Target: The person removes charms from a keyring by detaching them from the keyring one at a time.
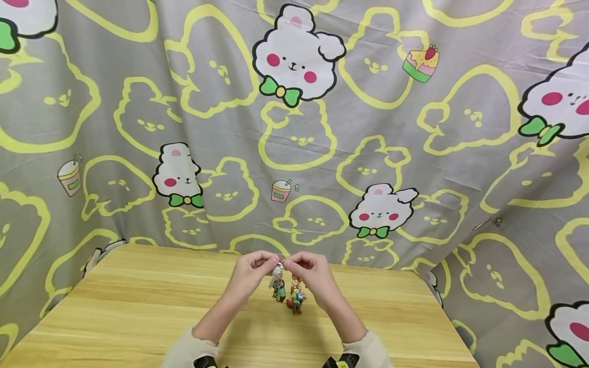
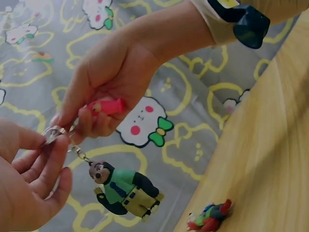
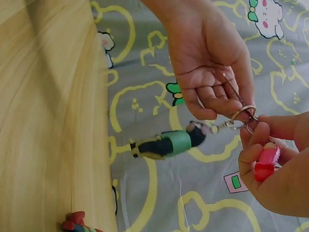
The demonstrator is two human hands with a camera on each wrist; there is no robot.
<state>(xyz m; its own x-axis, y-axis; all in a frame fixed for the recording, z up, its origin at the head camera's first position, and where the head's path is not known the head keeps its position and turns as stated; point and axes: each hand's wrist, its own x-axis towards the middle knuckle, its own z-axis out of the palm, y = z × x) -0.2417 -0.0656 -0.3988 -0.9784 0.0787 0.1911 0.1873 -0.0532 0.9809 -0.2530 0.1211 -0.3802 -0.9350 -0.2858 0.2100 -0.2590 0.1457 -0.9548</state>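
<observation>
A sloth figurine keychain, in a green shirt and tie, dangles by a short chain from a metal key ring. My left hand pinches this ring with thumb and fingertips; a thin metal piece sticks up beside its fingers. Opposite it, my right hand pinches the ring too, their fingertips nearly meeting. A small pink-red charm sits against the right hand's curled fingers, partly hidden by them. Below the hands, a red, green and blue figurine is on the table.
The light wooden table spreads under both forearms. Behind it and at both sides hangs a grey cloth printed with yellow outlines and white cartoon rabbits. A dark band with a small device sits on the right wrist.
</observation>
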